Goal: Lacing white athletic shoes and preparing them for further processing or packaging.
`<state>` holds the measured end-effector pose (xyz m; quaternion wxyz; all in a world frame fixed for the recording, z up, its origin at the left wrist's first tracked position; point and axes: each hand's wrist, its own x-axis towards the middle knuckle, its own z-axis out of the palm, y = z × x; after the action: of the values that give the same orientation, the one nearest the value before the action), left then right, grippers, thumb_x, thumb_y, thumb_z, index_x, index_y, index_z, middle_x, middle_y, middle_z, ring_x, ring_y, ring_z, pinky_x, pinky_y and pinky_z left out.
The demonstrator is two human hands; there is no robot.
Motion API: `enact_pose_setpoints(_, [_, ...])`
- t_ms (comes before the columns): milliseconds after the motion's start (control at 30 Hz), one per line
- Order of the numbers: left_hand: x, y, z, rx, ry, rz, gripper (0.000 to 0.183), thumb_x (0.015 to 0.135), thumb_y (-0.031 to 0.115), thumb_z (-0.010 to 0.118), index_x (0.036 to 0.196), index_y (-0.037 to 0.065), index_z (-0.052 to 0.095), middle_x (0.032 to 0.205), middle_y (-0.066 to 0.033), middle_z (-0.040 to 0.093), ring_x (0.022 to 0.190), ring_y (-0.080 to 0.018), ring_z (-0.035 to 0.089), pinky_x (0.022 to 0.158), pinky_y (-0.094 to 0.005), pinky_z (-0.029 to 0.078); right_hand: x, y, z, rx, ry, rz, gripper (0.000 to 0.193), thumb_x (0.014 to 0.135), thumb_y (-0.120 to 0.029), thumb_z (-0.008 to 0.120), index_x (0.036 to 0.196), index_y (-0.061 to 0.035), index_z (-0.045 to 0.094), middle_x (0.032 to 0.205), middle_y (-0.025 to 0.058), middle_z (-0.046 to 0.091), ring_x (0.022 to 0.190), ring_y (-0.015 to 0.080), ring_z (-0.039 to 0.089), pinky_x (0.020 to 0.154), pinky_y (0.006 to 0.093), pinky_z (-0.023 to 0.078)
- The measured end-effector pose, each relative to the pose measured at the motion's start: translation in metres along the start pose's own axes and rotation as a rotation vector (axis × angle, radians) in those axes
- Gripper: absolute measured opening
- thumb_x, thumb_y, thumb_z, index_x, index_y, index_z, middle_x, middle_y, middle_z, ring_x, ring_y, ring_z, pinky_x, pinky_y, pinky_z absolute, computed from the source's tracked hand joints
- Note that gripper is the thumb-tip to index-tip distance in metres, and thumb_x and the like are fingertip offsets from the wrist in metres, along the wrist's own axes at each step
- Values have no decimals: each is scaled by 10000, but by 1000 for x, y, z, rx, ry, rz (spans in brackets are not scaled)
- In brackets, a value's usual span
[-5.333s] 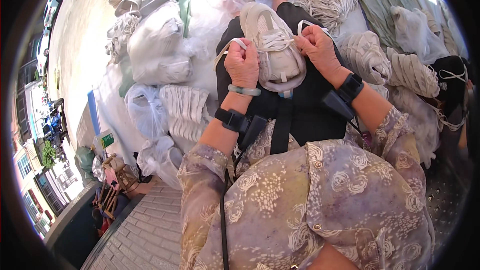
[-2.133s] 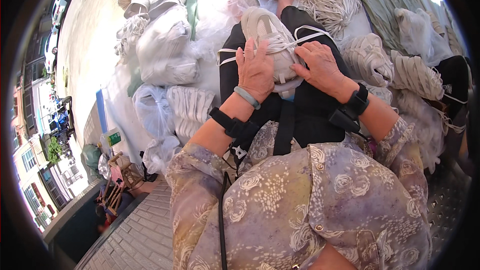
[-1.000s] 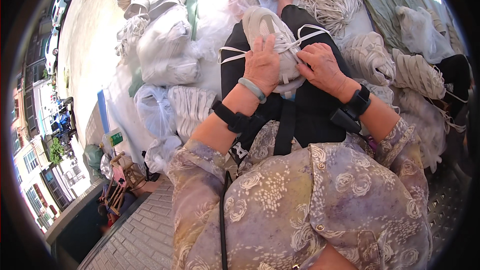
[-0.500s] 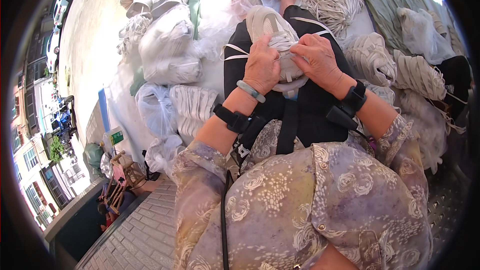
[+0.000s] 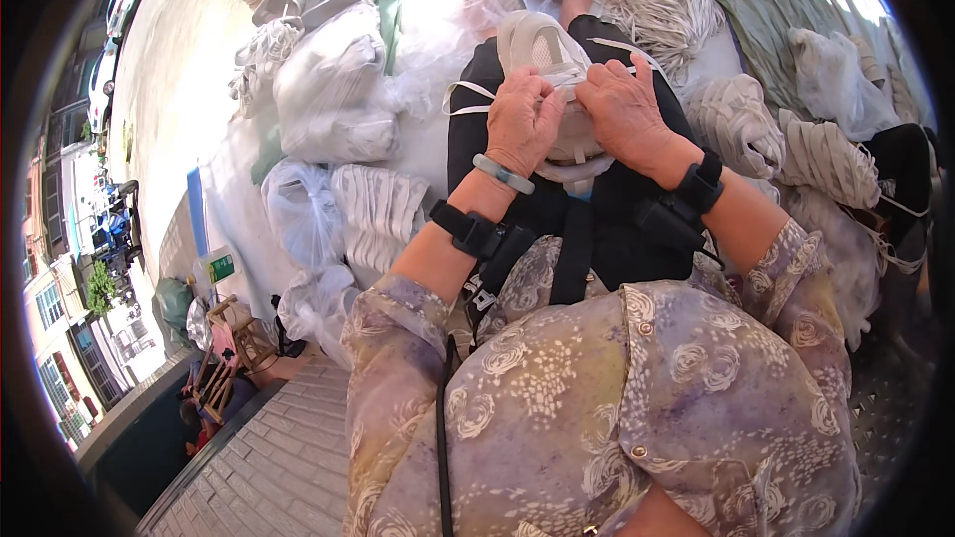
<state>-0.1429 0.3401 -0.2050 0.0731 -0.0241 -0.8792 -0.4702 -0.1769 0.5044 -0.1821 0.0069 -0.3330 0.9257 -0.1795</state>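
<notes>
A pale beige shoe (image 5: 527, 33), toe pointing away from me, rests on the black covering (image 5: 637, 229) over my lap. My left hand (image 5: 522, 119) is closed at the left side of its lacing, thumb and fingers pinched on the shoe. Close beside it, my right hand (image 5: 625, 111) pinches at the shoelace, its little finger raised. My fingers hide the exact grip of both hands. A white shoelace (image 5: 466, 88) loops out to the left of the shoe, and more lace shows beyond my right hand. The shoe's rounded heel opening faces me.
A heap of loose pale laces (image 5: 652, 0) lies at the far right. Nested beige shoe uppers (image 5: 736, 119) sit right of my lap; another stack (image 5: 378, 214) stands left beside a clear plastic bag (image 5: 296, 209). A wooden chair (image 5: 234, 338) stands at the lower left.
My two hands have come nearer each other over the lacing, and the right little finger has lifted. The shoe has tilted and shifted slightly on my lap.
</notes>
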Motion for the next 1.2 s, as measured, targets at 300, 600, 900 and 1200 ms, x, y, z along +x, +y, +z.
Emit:
enact_pose_setpoints(300, [9,-1,4,311,-17,104,115,691,64,611,774,32,539,984,-133,540,882,-335,519,798,-396,419,-37,53,-48,176,-51,145,15,780,-58,526,794,-58,532,804,96,514,866,288,509,836,413,360])
enact_pose_setpoints(600, [22,21,-12,567,-140,339,181,703,123,609,864,60,554,763,-72,588,847,-308,556,822,-397,351,-15,37,0,480,-7,47,154,795,-162,553,803,-11,530,712,146,557,719,326,559,647,395,424])
enact_pose_setpoints(900, [34,22,-75,-532,-261,-260,226,831,129,619,1017,17,557,659,33,550,621,-65,515,616,-183,411,-10,34,-11,415,-99,-9,196,775,-197,570,703,-24,511,680,145,551,690,345,556,621,424,415])
enact_pose_setpoints(1200, [7,-12,-113,-999,-3,-351,142,822,58,616,944,10,561,768,-34,588,630,-93,547,666,-266,499,-106,116,-101,550,-299,373,219,822,-114,548,678,-17,414,591,21,362,571,110,357,514,283,306])
